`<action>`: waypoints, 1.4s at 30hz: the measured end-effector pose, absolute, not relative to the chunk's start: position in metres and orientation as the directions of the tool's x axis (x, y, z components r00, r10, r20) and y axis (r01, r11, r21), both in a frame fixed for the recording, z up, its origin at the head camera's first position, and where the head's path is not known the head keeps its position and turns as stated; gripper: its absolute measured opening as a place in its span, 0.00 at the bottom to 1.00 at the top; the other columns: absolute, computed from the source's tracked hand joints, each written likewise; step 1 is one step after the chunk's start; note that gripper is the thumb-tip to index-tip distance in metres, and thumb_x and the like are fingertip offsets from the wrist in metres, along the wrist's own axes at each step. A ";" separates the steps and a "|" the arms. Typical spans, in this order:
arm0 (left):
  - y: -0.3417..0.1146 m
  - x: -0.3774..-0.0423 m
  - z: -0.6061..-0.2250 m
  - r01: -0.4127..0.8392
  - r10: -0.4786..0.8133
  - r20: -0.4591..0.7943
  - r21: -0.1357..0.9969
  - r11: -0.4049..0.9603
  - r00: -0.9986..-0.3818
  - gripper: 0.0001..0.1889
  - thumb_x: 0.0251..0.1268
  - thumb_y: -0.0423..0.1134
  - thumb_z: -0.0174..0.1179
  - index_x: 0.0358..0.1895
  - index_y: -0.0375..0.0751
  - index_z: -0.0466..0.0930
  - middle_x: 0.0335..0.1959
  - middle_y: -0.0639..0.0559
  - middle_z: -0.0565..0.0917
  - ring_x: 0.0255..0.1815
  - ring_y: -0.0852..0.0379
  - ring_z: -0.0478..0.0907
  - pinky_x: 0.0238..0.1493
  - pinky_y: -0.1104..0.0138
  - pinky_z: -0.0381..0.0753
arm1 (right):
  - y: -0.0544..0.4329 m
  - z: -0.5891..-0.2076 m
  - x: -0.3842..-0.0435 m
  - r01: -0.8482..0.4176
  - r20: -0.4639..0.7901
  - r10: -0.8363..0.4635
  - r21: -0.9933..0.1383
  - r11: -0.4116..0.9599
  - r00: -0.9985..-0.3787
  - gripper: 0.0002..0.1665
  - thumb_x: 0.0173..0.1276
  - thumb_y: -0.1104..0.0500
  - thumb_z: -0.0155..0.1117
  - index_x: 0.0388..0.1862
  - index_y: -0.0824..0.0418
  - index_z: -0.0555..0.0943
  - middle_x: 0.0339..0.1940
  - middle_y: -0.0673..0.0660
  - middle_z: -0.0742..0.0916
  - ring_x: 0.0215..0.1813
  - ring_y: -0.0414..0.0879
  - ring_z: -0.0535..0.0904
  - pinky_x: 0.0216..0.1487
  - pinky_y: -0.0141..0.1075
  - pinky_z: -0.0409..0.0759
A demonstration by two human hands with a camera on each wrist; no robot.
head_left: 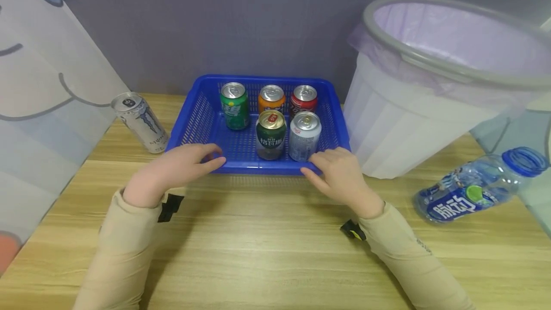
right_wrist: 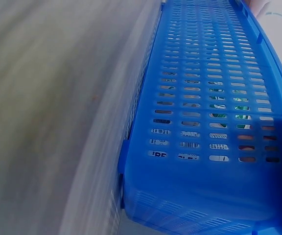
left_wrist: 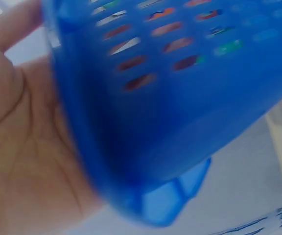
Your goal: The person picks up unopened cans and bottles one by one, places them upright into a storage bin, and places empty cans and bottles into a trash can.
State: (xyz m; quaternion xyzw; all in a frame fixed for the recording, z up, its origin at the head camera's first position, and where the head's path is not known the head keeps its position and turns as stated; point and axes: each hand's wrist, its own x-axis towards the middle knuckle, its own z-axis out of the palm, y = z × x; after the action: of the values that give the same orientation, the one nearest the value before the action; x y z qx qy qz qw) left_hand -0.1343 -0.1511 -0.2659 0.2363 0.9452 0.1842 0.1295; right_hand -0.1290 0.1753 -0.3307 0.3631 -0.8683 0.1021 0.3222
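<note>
A blue plastic basket [head_left: 258, 168] with slotted walls stands on the table against the dark back panel. My left hand [head_left: 176, 169] grips its near rim by the left corner; in the left wrist view the palm lies along the basket wall [left_wrist: 160, 127]. Near the right corner, my right hand [head_left: 340, 176] holds the same rim, with fingers showing through the slots in the right wrist view. Inside stand a green can [head_left: 236, 111], an orange can [head_left: 271, 102], a red can [head_left: 303, 103], a dark green can with a gold top [head_left: 270, 140] and a whitish can [head_left: 304, 140].
A white energy drink can [head_left: 144, 126] stands left of the basket. Close on the right is a tall white bin [head_left: 396, 114] with a purple liner. Farther right is a clear bottle [head_left: 469, 188] with a blue top. The wooden table [head_left: 258, 252] extends in front.
</note>
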 end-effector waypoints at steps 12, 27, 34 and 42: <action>-0.165 -0.123 -0.251 0.402 0.502 -0.137 0.440 0.803 -0.854 0.23 0.72 0.52 0.46 0.59 0.39 0.74 0.52 0.46 0.81 0.54 0.47 0.77 0.55 0.49 0.74 | 0.176 -0.331 -0.129 -0.700 0.639 -0.563 0.053 0.712 -0.525 0.37 0.75 0.37 0.33 0.20 0.60 0.76 0.14 0.52 0.78 0.18 0.48 0.73 0.21 0.40 0.66; -0.182 -0.132 -0.249 0.488 0.298 0.406 0.532 0.691 -0.864 0.15 0.70 0.39 0.51 0.53 0.35 0.78 0.49 0.43 0.82 0.52 0.56 0.76 0.54 0.62 0.71 | 0.176 -0.331 -0.129 -0.700 0.640 -0.557 0.042 0.713 -0.529 0.36 0.74 0.37 0.34 0.21 0.59 0.76 0.15 0.52 0.79 0.19 0.48 0.75 0.22 0.40 0.68; -0.194 -0.146 -0.258 0.454 -0.069 0.518 0.799 0.394 -0.853 0.10 0.70 0.33 0.50 0.42 0.37 0.82 0.35 0.66 0.82 0.38 0.68 0.78 0.44 0.76 0.72 | 0.175 -0.331 -0.129 -0.699 0.643 -0.557 0.046 0.713 -0.525 0.36 0.74 0.37 0.34 0.21 0.60 0.76 0.15 0.52 0.79 0.19 0.49 0.74 0.22 0.40 0.68; -0.206 -0.159 -0.263 0.534 -0.456 0.494 0.844 0.047 -0.741 0.13 0.65 0.25 0.49 0.32 0.44 0.81 0.30 0.54 0.81 0.35 0.58 0.77 0.48 0.70 0.72 | 0.175 -0.330 -0.128 -0.700 0.637 -0.558 0.041 0.713 -0.532 0.36 0.74 0.37 0.34 0.20 0.60 0.75 0.15 0.52 0.78 0.19 0.49 0.74 0.22 0.40 0.67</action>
State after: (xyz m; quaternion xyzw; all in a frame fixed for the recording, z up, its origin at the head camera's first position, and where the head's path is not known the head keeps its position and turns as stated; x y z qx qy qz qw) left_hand -0.1594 -0.2057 -0.2629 0.0310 0.6282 0.6897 -0.3588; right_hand -0.1283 0.1753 -0.3304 0.3622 -0.8682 0.1103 0.3206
